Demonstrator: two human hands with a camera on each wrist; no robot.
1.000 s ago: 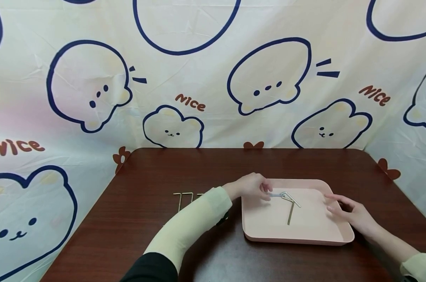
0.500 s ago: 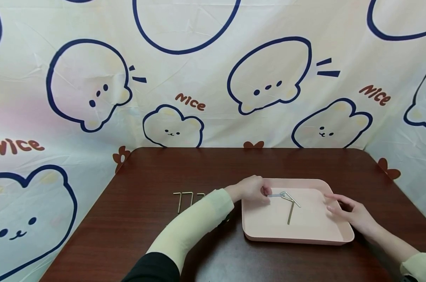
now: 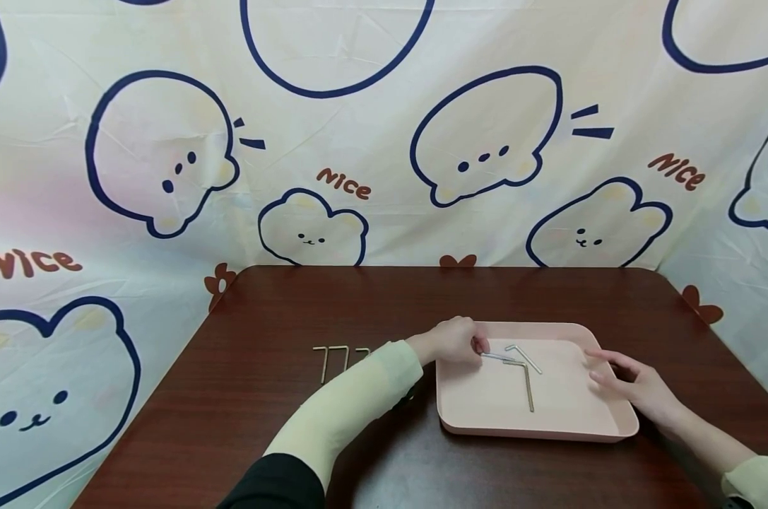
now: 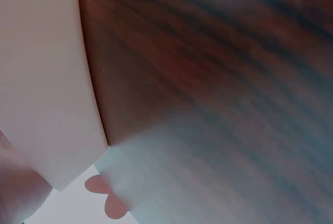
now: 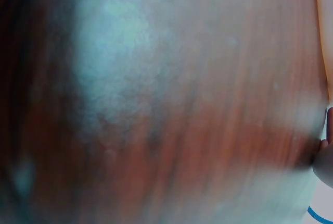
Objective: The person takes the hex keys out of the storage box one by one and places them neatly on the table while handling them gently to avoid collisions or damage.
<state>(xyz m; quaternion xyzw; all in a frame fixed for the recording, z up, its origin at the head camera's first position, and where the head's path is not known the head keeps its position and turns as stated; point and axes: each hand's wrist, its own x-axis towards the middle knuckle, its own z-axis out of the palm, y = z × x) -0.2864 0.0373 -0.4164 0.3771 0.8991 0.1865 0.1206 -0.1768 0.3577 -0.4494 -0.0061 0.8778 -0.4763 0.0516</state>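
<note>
Hex key (image 3: 498, 357), pinched in left hand (image 3: 455, 341)

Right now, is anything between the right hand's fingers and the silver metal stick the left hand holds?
Yes: a loose silver L-shaped metal rod lies between, in the pink rectangular tray. A gold L-shaped metal rod lies by the end of the held rod; contact unclear.

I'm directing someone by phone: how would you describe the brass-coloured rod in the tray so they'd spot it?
On the dark brown table, find the pale pink tray. Inside, near the middle, the L-shaped brass-coloured rod points its long leg toward the near edge. Unlike the two silvery rods nearby, it is gold-toned.
</note>
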